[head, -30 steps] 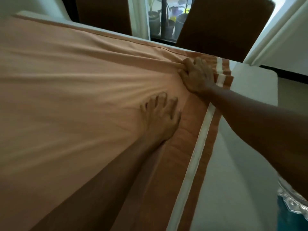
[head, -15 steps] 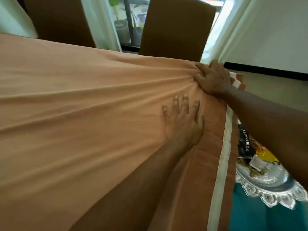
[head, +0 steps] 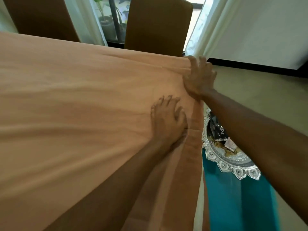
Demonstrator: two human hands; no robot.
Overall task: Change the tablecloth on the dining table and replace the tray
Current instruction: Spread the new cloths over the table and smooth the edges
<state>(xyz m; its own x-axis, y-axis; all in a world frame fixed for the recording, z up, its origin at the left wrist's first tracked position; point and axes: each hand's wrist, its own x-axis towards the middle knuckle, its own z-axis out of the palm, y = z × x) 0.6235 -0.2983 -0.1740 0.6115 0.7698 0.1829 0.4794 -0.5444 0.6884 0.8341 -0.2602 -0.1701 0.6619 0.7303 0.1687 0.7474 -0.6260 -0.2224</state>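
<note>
A peach-orange tablecloth [head: 75,105] covers the dining table and hangs over its right end. My left hand [head: 168,120] lies flat on the cloth near that end, fingers spread. My right hand [head: 199,77] presses on the far right corner of the cloth, fingers apart, with folds bunched under it. An ornate silver tray [head: 230,160] with a black packet and snacks rests on a teal surface [head: 236,200] below and right of the table, partly hidden by my right forearm.
Two brown chair backs [head: 158,25] stand behind the table's far edge. White curtains [head: 250,27] hang at the back right, with a window and potted plants [head: 106,22] between them. Beige floor [head: 258,90] shows to the right.
Both hands have slid the cloth rightward toward the table end; its white-striped border has gone over the edge and out of sight. More of the silver tray shows.
</note>
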